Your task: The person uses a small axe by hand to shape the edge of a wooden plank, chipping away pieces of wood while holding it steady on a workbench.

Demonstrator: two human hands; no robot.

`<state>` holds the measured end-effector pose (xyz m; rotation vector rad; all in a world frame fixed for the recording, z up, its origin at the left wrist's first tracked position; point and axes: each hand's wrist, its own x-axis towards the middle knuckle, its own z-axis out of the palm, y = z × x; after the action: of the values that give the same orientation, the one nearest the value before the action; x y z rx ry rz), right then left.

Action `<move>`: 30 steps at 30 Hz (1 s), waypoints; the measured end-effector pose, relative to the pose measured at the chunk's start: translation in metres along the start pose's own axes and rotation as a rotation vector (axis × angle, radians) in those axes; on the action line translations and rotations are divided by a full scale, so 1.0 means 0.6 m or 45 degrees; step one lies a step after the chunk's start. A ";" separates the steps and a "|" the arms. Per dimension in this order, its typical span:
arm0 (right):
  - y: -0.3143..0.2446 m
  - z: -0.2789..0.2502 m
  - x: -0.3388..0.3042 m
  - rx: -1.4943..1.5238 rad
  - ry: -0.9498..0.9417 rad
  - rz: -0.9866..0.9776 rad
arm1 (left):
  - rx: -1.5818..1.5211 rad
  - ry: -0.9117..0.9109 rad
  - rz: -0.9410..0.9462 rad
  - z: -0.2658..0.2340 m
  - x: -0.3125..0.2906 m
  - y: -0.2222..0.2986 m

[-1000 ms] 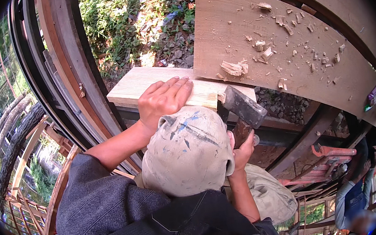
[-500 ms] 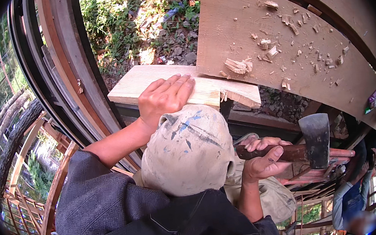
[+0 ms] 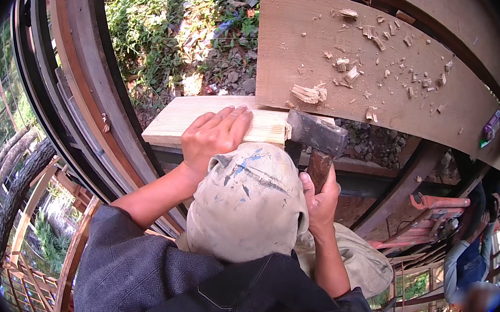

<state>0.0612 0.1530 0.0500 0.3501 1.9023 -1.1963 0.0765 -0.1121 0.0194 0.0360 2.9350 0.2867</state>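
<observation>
A pale wooden board [image 3: 177, 118] lies crosswise ahead of me. My left hand [image 3: 216, 134] rests across its top, fingers together and bent over the wood, holding it down; the thumb is hidden. In my right hand [image 3: 323, 200] is an axe [image 3: 319, 134], gripped by its brown wooden handle close to the head. Its dark steel head sits at the notched part of the board's right section and covers most of it. Between my forearms, beige cloth [image 3: 245, 201] with blue and dark stains hides the board's near side.
A plywood sheet [image 3: 287, 44] strewn with wood chips [image 3: 309, 94] lies far right, a purple packet [image 3: 492, 125] on its edge. Long timbers [image 3: 83, 82] run along the left. Weeds and rubble [image 3: 215, 45] lie beyond. Red metalwork [image 3: 431, 220] and another person [image 3: 471, 261] are lower right.
The axe has moved left and up from the lower right onto the board's notched section, its head turned over. My right hand went with it. My left hand stays on the board.
</observation>
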 end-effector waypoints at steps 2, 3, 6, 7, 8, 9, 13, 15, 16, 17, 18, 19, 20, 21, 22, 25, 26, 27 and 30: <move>-0.016 -0.022 0.002 0.467 -0.163 0.108 | -0.020 -0.011 -0.017 -0.006 0.000 0.002; -0.018 -0.040 -0.009 0.794 -0.267 0.211 | -0.007 -0.002 -0.021 -0.002 -0.010 0.003; -0.039 -0.032 -0.027 0.768 0.189 -0.053 | -0.028 0.012 -0.012 0.002 -0.014 0.001; -0.032 -0.030 -0.019 0.633 0.288 -0.195 | -0.072 0.018 -0.019 -0.010 0.000 0.001; -0.025 -0.024 -0.033 0.564 0.315 -0.207 | -0.078 0.002 -0.020 -0.013 -0.009 0.008; -0.016 -0.013 -0.039 0.502 0.337 -0.236 | -0.072 0.000 -0.019 -0.012 -0.013 0.012; 0.012 0.008 0.000 -0.303 0.089 -0.321 | -0.038 -0.016 -0.022 -0.005 -0.014 0.010; 0.008 -0.003 -0.011 0.077 0.058 -0.168 | -0.036 -0.020 -0.017 -0.003 -0.019 0.009; 0.005 -0.011 -0.018 0.380 0.040 -0.033 | -0.013 0.013 -0.021 0.005 -0.014 0.003; -0.008 -0.002 -0.027 0.622 0.202 -0.137 | -0.003 0.034 -0.022 0.009 -0.014 0.004; -0.020 0.004 -0.029 0.677 0.350 -0.244 | 0.006 0.056 -0.024 0.010 -0.017 0.006; -0.017 0.007 -0.029 0.621 0.366 -0.340 | -0.034 0.050 -0.047 0.003 -0.012 0.007; -0.010 0.011 -0.030 0.562 0.381 -0.438 | -0.047 0.023 -0.047 -0.002 -0.013 0.006; 0.000 0.008 -0.034 0.246 0.284 -0.453 | -0.055 0.008 -0.048 -0.005 -0.011 0.002; 0.021 0.007 -0.029 -0.152 0.205 -0.495 | -0.063 -0.004 -0.048 -0.009 -0.008 -0.002; -0.002 0.015 -0.032 -0.611 0.099 -0.463 | -0.060 -0.007 -0.039 -0.022 -0.003 -0.003; -0.012 0.010 -0.025 -0.587 0.140 -0.406 | -0.079 -0.032 -0.042 -0.021 0.009 -0.001; -0.014 0.016 -0.037 -0.624 0.115 -0.428 | -0.095 -0.052 -0.034 -0.031 0.004 0.000; 0.003 0.017 -0.025 -0.581 0.054 -0.339 | -0.054 -0.041 -0.042 0.015 -0.010 0.000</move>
<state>0.0769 0.1481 0.0585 -0.1288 2.2381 -0.8819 0.0842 -0.1105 0.0117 -0.0141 2.8937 0.3396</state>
